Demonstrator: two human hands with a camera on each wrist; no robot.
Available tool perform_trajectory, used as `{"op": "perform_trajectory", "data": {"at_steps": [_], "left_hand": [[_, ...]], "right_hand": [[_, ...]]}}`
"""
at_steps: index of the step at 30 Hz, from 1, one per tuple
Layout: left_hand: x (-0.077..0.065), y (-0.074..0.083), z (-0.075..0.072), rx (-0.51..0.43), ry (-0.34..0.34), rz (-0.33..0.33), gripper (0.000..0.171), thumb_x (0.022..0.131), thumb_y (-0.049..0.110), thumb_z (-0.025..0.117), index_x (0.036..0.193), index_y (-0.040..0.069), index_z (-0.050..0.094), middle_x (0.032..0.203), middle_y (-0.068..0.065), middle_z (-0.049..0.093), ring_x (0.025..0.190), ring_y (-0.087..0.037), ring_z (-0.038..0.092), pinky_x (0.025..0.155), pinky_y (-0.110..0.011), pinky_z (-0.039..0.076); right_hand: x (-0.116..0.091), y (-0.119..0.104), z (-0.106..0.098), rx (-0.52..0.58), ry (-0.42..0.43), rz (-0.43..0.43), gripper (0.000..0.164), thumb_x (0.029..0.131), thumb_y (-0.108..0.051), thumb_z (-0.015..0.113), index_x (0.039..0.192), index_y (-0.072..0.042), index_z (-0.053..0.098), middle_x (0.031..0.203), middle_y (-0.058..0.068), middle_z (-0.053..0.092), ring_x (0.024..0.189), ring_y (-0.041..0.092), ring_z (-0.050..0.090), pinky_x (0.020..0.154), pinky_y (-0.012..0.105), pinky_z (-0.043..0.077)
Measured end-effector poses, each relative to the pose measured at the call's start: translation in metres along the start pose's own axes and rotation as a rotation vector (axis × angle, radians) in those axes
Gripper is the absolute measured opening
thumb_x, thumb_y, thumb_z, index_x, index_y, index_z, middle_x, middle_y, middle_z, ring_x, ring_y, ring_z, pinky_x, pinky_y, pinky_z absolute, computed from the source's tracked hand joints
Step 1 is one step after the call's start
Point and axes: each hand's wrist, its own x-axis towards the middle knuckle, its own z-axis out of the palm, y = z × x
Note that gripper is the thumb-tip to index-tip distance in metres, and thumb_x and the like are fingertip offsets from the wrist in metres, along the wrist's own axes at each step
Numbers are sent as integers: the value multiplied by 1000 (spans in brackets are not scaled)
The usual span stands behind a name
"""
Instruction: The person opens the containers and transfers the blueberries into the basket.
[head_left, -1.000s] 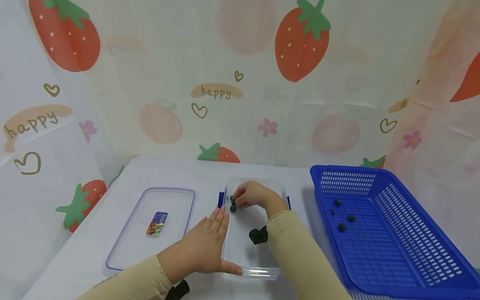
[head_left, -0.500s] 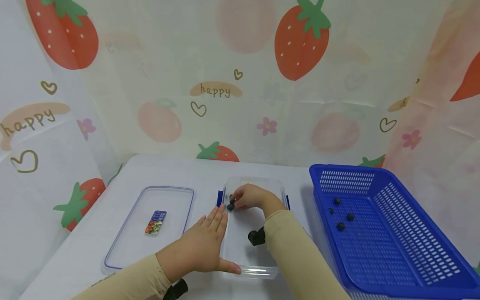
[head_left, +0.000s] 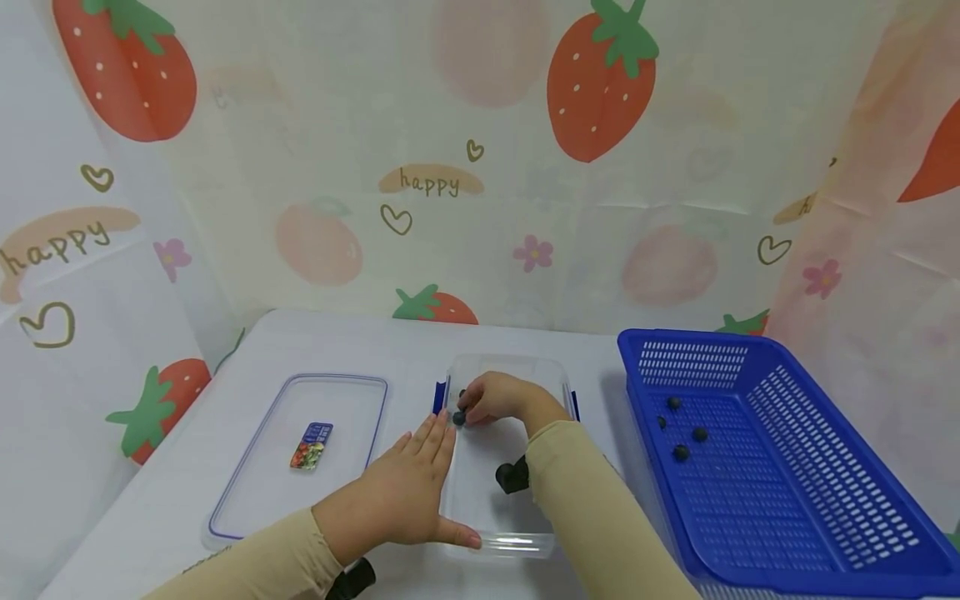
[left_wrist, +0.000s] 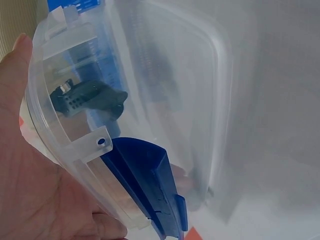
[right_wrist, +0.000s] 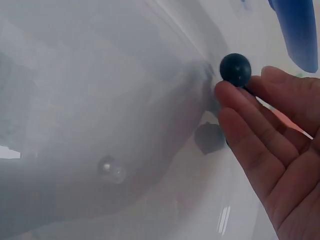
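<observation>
A clear plastic box (head_left: 517, 546) with blue side latches (left_wrist: 145, 175) stands in front of me. My left hand (head_left: 397, 492) lies along its left side, fingers straight, thumb at the near rim. Inside the box, by its left wall, my right hand (head_left: 506, 400) has its fingers and thumb bent together around a small dark round berry that looks like a blueberry (right_wrist: 235, 69). Part of another berry (head_left: 462, 393) shows beyond the fingers in the head view. A second dark round shape (right_wrist: 209, 137) appears below the fingertips in the right wrist view.
On the right stands a blue perforated basket (head_left: 817, 500) holding several dark berries (head_left: 700, 434). To the left, a clear lid (head_left: 255, 508) with a blue seal lies on the white table (head_left: 420, 342), bearing a colourful label (head_left: 311, 446). Printed cloth (head_left: 480, 108) hangs behind.
My right hand has moved slightly down and left among the berries, covering more of them. The head view shifted a little. My left hand keeps its place against the box.
</observation>
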Motion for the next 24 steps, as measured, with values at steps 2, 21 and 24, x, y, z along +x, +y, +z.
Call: {"op": "perform_trajectory", "data": {"at_steps": [2, 21, 24], "left_hand": [[0, 0, -1, 0, -3, 0, 123, 62, 88, 35, 143, -3, 21, 150, -21, 12, 138, -35, 9, 105, -51, 24], [-1, 2, -3, 16, -15, -3, 122, 63, 87, 36, 143, -3, 21, 150, -22, 13, 138, -34, 7, 106, -50, 24], [-1, 3, -2, 19, -12, -1, 121, 63, 87, 38, 143, -3, 21, 149, -22, 13, 138, -34, 7, 105, -51, 24]], "right_hand": [[-2, -1, 0, -5, -15, -5, 26, 81, -3, 66, 106, -6, 68, 88, 3, 64, 81, 16, 58, 78, 28, 51], [-7, -11, -11, 240, 17, -137, 9, 85, -6, 63, 92, -1, 64, 86, 10, 67, 84, 26, 65, 73, 31, 53], [-14, -16, -18, 282, 20, -174, 12, 84, -6, 65, 94, 0, 63, 88, 11, 68, 92, 33, 64, 75, 32, 53]]}}
